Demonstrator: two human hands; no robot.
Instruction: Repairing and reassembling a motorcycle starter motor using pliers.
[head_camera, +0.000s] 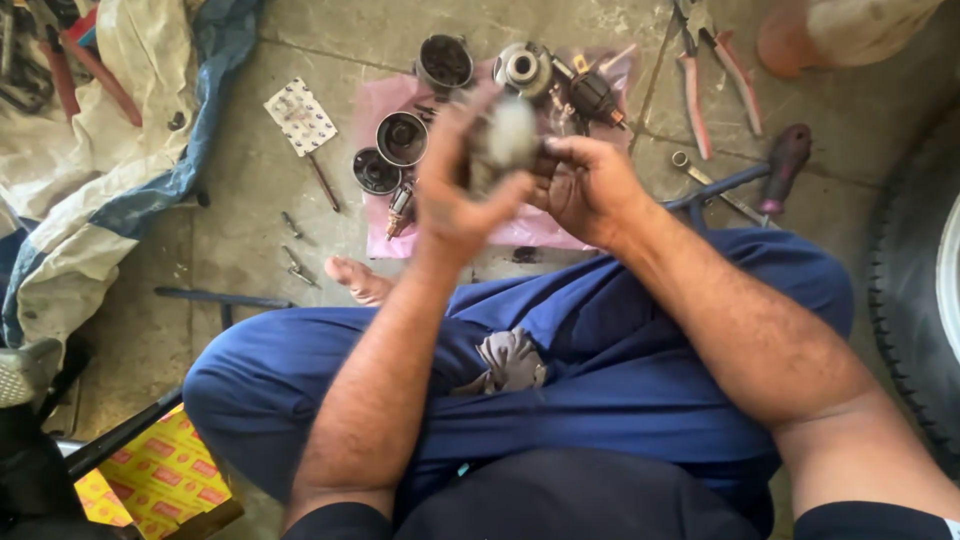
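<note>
1. A small grey metal part (503, 143) is held up between both hands above the crossed legs, over the near edge of a pink cloth (520, 228) spread on the concrete floor (250, 210).
2. The part is blurred, so its exact shape cannot be told; its long axis appears to run roughly up and down in the view, with the pale, rounded end pointed away from the person and the darker end towards the lap.
3. The left hand (455, 195) is seen curled about the left side of the part, its fingers bent round it and the thumb pressed near the lower end; it is closed on the part.
4. The right hand (585, 185) is kept mostly closed, its fingertips gathered against the right side of the part; whether the part is gripped or only touched by them cannot be told.
5. On the pink cloth beyond the hands, three dark round cup-shaped housings (402, 138) and a lighter disc-shaped piece (522, 67) are laid, with a dark wound rotor (594, 97) beside them.
6. Red-handled pliers (712, 75) are lying on the floor to the right, and a screwdriver (785, 165) with a dark red handle is found nearer the right knee.
7. A grey rag (510, 360) is resting on the blue trousers (620, 370) in the lap.
</note>
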